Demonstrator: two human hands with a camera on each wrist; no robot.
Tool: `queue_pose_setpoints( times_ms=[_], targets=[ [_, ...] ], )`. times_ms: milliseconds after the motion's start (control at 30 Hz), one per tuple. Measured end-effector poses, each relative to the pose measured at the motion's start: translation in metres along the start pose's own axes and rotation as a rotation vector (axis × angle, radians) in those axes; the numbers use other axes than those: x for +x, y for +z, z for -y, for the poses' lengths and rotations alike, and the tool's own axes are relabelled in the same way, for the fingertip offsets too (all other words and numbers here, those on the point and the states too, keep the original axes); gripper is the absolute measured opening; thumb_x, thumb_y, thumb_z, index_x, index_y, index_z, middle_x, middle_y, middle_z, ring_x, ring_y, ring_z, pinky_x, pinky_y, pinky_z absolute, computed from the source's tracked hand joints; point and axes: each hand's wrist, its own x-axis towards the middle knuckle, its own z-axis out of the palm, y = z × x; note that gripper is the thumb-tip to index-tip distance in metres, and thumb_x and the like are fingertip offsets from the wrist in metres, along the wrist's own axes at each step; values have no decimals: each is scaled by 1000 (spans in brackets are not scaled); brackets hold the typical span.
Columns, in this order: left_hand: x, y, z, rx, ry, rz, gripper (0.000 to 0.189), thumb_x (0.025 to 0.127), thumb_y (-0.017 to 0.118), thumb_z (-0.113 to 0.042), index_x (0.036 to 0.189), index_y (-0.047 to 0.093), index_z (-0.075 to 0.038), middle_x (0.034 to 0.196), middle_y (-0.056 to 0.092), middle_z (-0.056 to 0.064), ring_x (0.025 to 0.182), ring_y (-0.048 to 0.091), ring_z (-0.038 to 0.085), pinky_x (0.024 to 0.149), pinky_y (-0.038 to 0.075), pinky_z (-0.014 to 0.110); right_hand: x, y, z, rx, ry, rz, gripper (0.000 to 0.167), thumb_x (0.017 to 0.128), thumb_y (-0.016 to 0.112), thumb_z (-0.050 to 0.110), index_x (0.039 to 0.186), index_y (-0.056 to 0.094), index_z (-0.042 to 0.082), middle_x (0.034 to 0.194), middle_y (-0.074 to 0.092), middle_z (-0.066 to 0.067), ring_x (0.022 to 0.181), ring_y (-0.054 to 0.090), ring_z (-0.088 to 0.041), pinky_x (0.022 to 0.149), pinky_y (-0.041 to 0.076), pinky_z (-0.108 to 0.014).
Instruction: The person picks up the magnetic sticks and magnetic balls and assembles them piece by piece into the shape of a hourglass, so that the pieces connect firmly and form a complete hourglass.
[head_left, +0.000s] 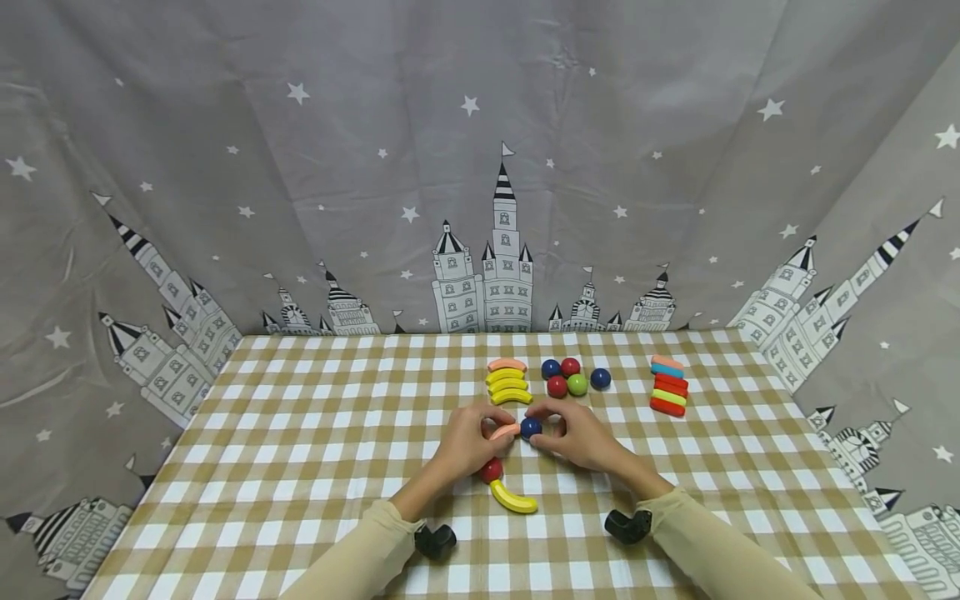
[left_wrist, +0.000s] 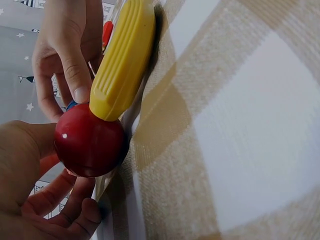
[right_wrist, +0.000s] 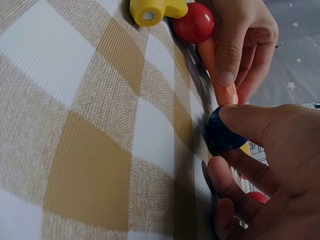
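In the head view, my left hand [head_left: 467, 440] pinches an orange curved stick [head_left: 504, 432] between thumb and fingers. My right hand [head_left: 581, 435] holds a dark blue ball [head_left: 530, 428] by thumb and fingertips, right at the stick's end. The stick's other end meets a red ball [head_left: 491, 471], partly hidden by the left hand. From that ball a yellow curved stick [head_left: 513, 500] reaches toward the near side. A pale round disc [right_wrist: 149, 15] shows in the yellow stick's free end in the right wrist view.
Beyond the hands lie a row of yellow curved sticks [head_left: 508, 384] with an orange one [head_left: 507, 364], several balls in red, green [head_left: 577, 384] and blue, and a stack of straight coloured sticks [head_left: 669, 397] at right. A checked cloth [head_left: 300, 467] covers the table; a grey curtain [head_left: 375, 167] hangs behind.
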Motion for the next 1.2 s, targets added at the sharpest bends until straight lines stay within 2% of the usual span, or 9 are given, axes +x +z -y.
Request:
queue_pose_setpoints(
  times_ms=[200,467,633,967,1100,1200],
  targets=[
    [-2,-1,1,-9,-7,-12,15,86,82,-10,101,79,-8,85,69,-2,65,54,11,55,43,21,2,2,1,4,5,16,32,91,79,14,121,70,11,112,71,-6,67,53,-12,62,47,-26],
    [-11,-5,3,-15,-5,-69,14,86,82,-8,99,78,-6,80,67,-1,60,50,7,53,41,21,8,7,4,22,-69,33,34,91,78,7,123,68,6,113,72,-9,65,56,-12,62,48,-24],
    [-16,-7,3,6,1,-94,14,86,82,-9,98,77,-5,78,64,-1,59,49,7,52,40,21,10,10,6,26,-80,43,33,92,77,9,123,68,6,114,71,-9,67,56,-13,64,48,-24],
    [-17,-8,3,24,-12,-98,14,87,83,-10,99,77,-7,82,67,0,60,50,9,53,40,21,10,10,6,29,-86,43,34,92,78,10,124,67,5,113,71,-9,67,57,-12,64,49,-25],
    [-18,-8,4,40,-13,-103,14,86,83,-10,99,77,-7,82,66,-2,60,49,7,53,40,21,8,9,5,45,-50,10,34,92,77,10,125,68,6,111,73,-8,68,57,-12,63,49,-25],
    [-20,-10,4,50,-11,-97,16,86,81,-7,101,76,-7,82,65,-1,60,49,7,54,40,21,8,9,4,31,-12,-74,32,91,78,9,122,69,8,109,73,-7,69,57,-13,63,49,-25]
  ],
)
